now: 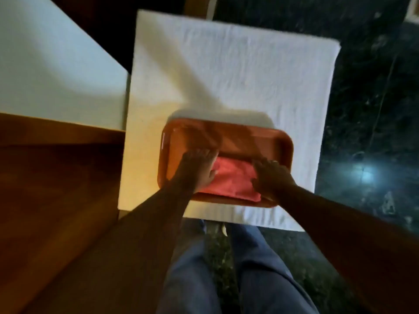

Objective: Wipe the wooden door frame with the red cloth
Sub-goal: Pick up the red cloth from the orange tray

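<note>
A folded red cloth point(233, 180) lies flat in the near half of an orange tray point(226, 134). My left hand point(199, 168) rests palm down on the cloth's left edge, fingers spread toward the tray floor. My right hand point(269, 175) presses flat on the cloth's right edge, fingers pointing away from me. Neither hand has the cloth lifted; it lies between and under both palms. A brown wooden panel point(56, 177), the door or its frame, fills the left side beside my left forearm.
The tray sits on a white towel point(238, 71) spread on a dark marbled floor point(367, 132). A white wall surface point(52, 64) stands above the wooden panel at upper left. My legs in blue trousers point(192, 279) are at the bottom.
</note>
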Demonstrator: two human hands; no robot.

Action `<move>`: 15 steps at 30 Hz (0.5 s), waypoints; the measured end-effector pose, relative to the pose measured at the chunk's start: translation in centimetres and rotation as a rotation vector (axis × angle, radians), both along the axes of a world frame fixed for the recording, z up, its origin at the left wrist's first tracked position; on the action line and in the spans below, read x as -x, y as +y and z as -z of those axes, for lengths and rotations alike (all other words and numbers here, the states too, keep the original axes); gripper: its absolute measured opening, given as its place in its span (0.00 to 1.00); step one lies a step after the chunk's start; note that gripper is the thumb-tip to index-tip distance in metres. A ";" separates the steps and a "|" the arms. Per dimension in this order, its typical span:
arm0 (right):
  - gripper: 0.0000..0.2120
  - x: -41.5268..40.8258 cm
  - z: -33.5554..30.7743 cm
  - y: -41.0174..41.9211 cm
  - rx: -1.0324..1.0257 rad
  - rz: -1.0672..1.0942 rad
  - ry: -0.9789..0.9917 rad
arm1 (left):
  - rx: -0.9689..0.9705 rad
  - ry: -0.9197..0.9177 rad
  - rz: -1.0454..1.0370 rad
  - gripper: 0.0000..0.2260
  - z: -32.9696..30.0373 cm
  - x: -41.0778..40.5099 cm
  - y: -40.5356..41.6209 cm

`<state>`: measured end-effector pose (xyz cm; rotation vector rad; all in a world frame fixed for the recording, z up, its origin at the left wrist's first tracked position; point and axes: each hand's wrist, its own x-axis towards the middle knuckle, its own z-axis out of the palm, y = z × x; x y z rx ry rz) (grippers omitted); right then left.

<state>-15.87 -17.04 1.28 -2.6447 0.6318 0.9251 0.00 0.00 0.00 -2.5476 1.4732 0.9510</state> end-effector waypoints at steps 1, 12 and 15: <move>0.22 0.2 3.1 0.8 -0.020 0.008 0.005 | -0.041 0.025 0.009 0.28 2.8 0.7 0.2; 0.10 -1.4 -8.3 -2.1 -0.441 0.305 -0.153 | 0.145 0.439 -0.232 0.08 -9.9 -4.2 0.7; 0.10 -3.5 -16.0 -3.1 -0.472 0.372 -0.349 | 0.242 0.385 -0.310 0.10 -17.6 -5.7 1.9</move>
